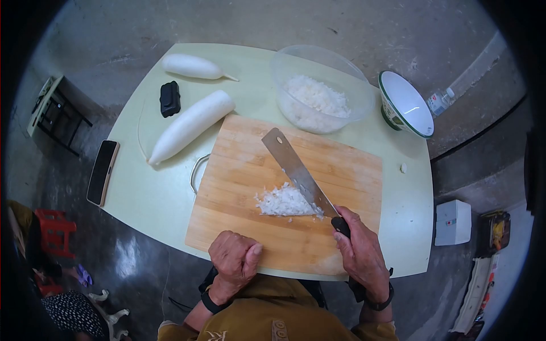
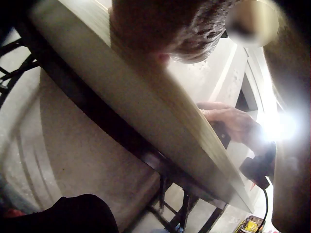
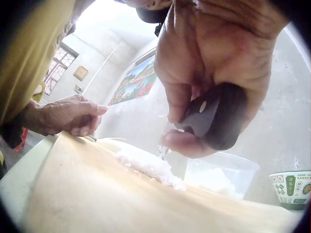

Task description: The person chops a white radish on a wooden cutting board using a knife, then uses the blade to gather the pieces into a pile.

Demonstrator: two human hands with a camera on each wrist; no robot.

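My right hand (image 1: 362, 250) grips the black handle (image 1: 340, 227) of a cleaver, whose wide blade (image 1: 293, 165) slants up and left over the wooden board (image 1: 239, 153). Against the blade's left side lies a small heap of chopped white radish (image 1: 280, 201). In the right wrist view the fingers of my right hand (image 3: 218, 53) wrap the handle (image 3: 214, 116), above the white heap (image 3: 148, 166). My left hand (image 1: 232, 258) rests at the board's near left edge, fingers curled in, holding nothing; the right wrist view also shows this hand (image 3: 68, 115).
Behind the board stands a clear bowl (image 1: 278, 68) with chopped radish. Two whole radishes (image 1: 190, 128) (image 1: 192, 66), a black case (image 1: 170, 99) and a phone (image 1: 103, 172) lie on the left. A green-rimmed bowl (image 1: 406, 105) and a bottle (image 1: 440, 101) are at the right.
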